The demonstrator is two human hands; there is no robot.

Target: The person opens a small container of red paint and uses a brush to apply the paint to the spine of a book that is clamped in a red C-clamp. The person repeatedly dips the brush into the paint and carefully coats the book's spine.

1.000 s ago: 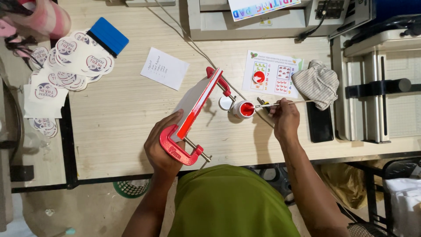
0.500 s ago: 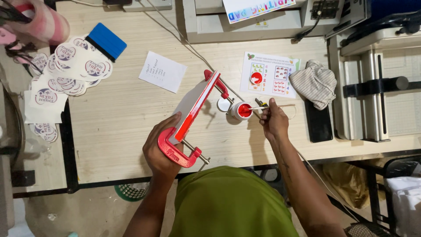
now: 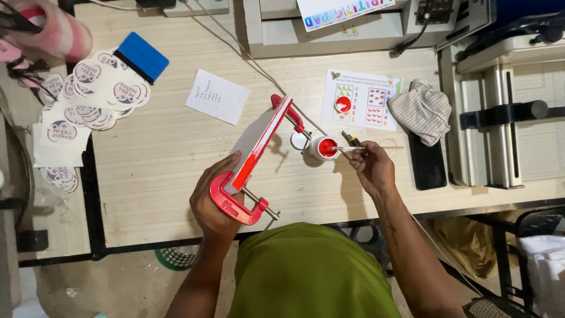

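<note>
Right hand shifted slightly off small white pot of red paint, thin stick pinched, tip at pot. Left hand clenched on red metal C-clamp gripping white board, propped on wooden surface. Step: loading paint. Next, likely: steady stick to board edge.

right hand drawn back, brush lifted from paint pot
</note>
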